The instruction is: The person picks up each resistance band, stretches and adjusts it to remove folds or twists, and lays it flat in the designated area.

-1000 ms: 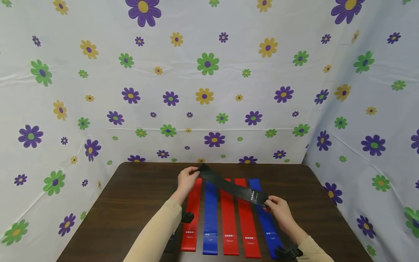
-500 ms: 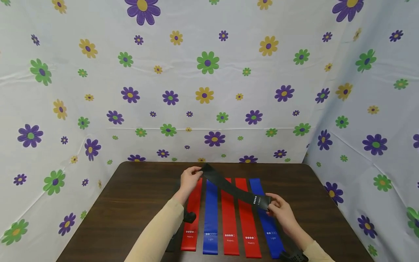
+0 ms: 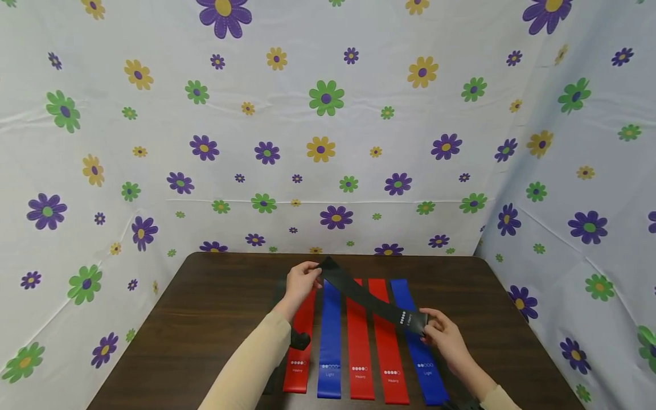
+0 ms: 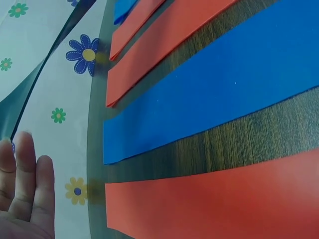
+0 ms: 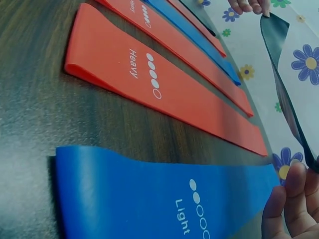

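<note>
A black resistance band (image 3: 365, 297) hangs slanted above the table, pinched at both ends. My left hand (image 3: 301, 282) grips its far left end, higher in the head view. My right hand (image 3: 445, 337) pinches the near right end, beside the white dots and print. Below it, red and blue resistance bands lie flat in a row: a red one (image 3: 296, 373) partly behind my left arm, a blue one (image 3: 329, 341), two more red, and a blue one (image 3: 426, 364) marked Light under my right hand. Another black band (image 3: 279, 291) lies at the row's left end, mostly hidden by my left forearm.
The dark wooden table (image 3: 205, 302) has its far edge against a white flowered cloth (image 3: 287, 114) that also rises at both sides. Dark straps with cameras sit at both wrists, low over the bands.
Both hands have shifted slightly to the right with the black band between them. The right hand is also a little lower, and the black band sags a bit more.
</note>
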A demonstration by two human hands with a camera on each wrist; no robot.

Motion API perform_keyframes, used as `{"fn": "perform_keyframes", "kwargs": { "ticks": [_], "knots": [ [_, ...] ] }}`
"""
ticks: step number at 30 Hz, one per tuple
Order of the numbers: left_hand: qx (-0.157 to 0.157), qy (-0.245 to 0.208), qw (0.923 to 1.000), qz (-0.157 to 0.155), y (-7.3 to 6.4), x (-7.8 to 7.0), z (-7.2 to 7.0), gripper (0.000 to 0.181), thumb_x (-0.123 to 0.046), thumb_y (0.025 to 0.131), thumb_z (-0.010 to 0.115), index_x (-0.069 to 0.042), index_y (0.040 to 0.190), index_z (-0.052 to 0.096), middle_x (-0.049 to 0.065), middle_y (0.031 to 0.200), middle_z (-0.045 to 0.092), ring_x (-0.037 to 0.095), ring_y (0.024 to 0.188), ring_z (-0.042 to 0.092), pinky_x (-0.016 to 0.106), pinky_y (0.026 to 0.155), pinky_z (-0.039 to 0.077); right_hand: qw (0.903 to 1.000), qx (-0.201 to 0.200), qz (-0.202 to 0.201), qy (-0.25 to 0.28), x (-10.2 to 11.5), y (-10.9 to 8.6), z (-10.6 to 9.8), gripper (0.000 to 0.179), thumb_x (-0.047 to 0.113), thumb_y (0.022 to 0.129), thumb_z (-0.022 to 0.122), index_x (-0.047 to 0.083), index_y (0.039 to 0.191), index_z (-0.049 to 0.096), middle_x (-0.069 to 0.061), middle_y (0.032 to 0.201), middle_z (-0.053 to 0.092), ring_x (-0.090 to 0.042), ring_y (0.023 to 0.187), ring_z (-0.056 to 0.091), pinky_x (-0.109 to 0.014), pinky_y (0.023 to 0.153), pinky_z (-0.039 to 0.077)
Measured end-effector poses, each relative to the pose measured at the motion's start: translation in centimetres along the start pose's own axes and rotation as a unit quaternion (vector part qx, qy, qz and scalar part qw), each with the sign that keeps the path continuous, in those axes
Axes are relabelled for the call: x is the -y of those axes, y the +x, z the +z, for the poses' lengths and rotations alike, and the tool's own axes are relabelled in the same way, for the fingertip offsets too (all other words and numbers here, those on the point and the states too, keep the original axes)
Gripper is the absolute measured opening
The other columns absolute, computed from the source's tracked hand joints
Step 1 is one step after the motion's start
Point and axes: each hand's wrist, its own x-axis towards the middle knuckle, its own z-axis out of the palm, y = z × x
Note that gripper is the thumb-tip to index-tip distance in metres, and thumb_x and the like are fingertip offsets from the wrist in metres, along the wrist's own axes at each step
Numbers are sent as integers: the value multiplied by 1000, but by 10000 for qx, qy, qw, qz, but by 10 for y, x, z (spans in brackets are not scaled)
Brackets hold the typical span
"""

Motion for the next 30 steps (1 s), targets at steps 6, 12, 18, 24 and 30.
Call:
{"fn": "perform_keyframes", "kwargs": {
  "ticks": [6, 12, 18, 24, 30],
  "knots": [
    [115, -257, 9994, -191, 0, -2, 6, 23, -11, 92, 65, 3, 110, 66, 29, 92, 67, 25, 57, 66, 39, 66, 58, 10000, -16, 41, -40, -2, -4, -4, 48, -10, 85, 55, -4, 132, 48, -10, 78, 54, -19, 73, 59, -32, 66, 56],
    [160, -191, 9995, -203, -2, -2, 11, 24, -13, 93, 65, 3, 111, 66, 28, 96, 68, 32, 67, 69, 40, 69, 58, 9999, -105, 44, 11, -3, -10, -8, 48, -12, 83, 55, -5, 131, 49, -10, 77, 52, -18, 73, 58, -30, 64, 56],
    [244, -92, 9995, -158, -4, -3, 19, 24, -13, 93, 64, 4, 110, 66, 20, 90, 70, 26, 66, 68, 39, 70, 58, 9998, -184, 95, -66, -4, -18, -14, 48, -11, 83, 55, -5, 130, 48, -9, 77, 52, -18, 74, 58, -30, 64, 56],
    [320, -138, 9993, -138, -4, -3, 29, 23, -12, 93, 64, 3, 111, 66, 10, 82, 70, 20, 62, 67, 43, 72, 58, 9994, -258, 234, -46, -7, -24, -20, 50, -10, 82, 56, -4, 131, 48, -11, 79, 54, -19, 74, 60, -30, 65, 56],
    [417, -255, 9986, -203, -7, -6, 37, 25, -11, 93, 64, 4, 113, 65, 22, 90, 70, 25, 66, 68, 49, 77, 55, 9993, -279, 261, -47, -9, -32, -26, 49, -9, 83, 56, -5, 131, 47, -10, 79, 54, -19, 77, 59, -31, 66, 56]
  ]
}}
